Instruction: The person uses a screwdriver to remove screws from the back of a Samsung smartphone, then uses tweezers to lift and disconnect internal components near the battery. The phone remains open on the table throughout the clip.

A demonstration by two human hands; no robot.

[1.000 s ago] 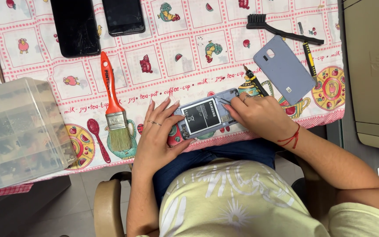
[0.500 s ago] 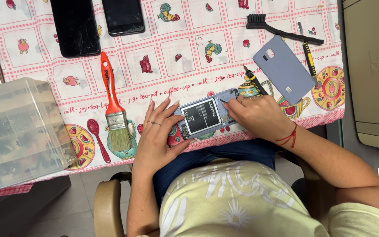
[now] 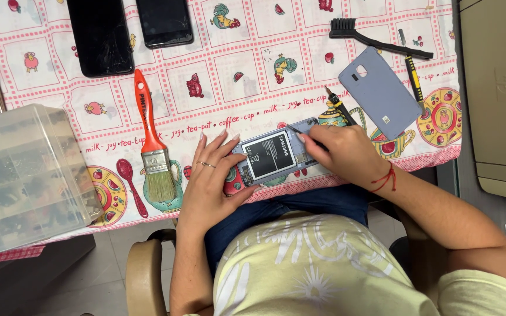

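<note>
Your left hand (image 3: pixel 209 181) lies flat with fingers spread, its fingertips pressing the left end of an opened phone (image 3: pixel 276 157) whose back is off and whose black battery faces up. Your right hand (image 3: pixel 346 155) is curled over the phone's right end, pinching a thin tool (image 3: pixel 296 131) whose tip touches the phone's upper edge near the battery; the fingers are closed narrow around it. The phone sits between your two hands, near the front edge of the surface (image 3: pixel 235 93), which is covered by a patterned pink-and-white cloth. Just beyond your right hand lies the grey-blue back cover (image 3: pixel 379 93), with a yellow-and-black screwdriver (image 3: pixel 338 106) touching its left side and another (image 3: pixel 414 85) along its right edge. A black brush (image 3: pixel 376 38) lies farther out beyond the cover. To the left of your left hand, an orange-handled paintbrush (image 3: pixel 150 140) lies with its bristles pointing toward you. Well beyond your left hand are two dark phones (image 3: pixel 101 35) (image 3: pixel 164 22), side by side. Far to your left sits a clear plastic compartment box (image 3: pixel 24 175).
</note>
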